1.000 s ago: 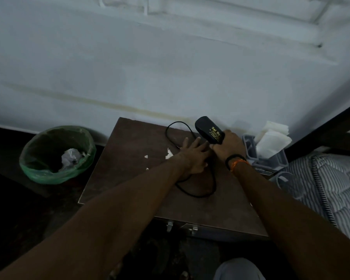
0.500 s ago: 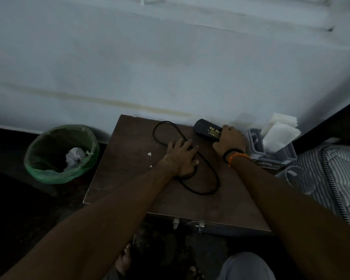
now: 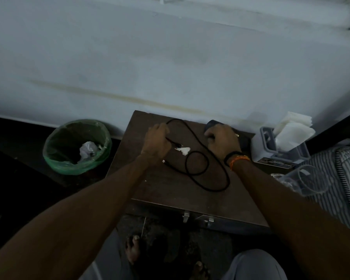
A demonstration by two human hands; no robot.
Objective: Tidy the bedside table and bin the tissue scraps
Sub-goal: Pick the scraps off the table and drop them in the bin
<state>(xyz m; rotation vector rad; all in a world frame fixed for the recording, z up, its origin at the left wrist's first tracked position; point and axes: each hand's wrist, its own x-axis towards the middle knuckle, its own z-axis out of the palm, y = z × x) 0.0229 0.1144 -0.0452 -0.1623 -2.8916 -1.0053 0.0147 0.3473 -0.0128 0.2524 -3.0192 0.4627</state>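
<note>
Brown tabletop (image 3: pixel 170 188) carries a looped black cable (image 3: pixel 207 170) and a white tissue scrap (image 3: pixel 185 150) near its middle, with smaller flecks beside it. The left hand (image 3: pixel 157 142) pinches the cable near its far bend — fingers curled round it. The right hand (image 3: pixel 223 143) grips a black case (image 3: pixel 241 138) at the back edge. Left of the tabletop stands a green-lined bin (image 3: pixel 55 156) — crumpled paper (image 3: pixel 88 151) lies inside.

black case (image 3: pixel 241 138) mostly hidden under right hand (image 3: pixel 222 141), its label unreadable, left hand (image 3: pixel 157 143) fingertips out of sight
</note>
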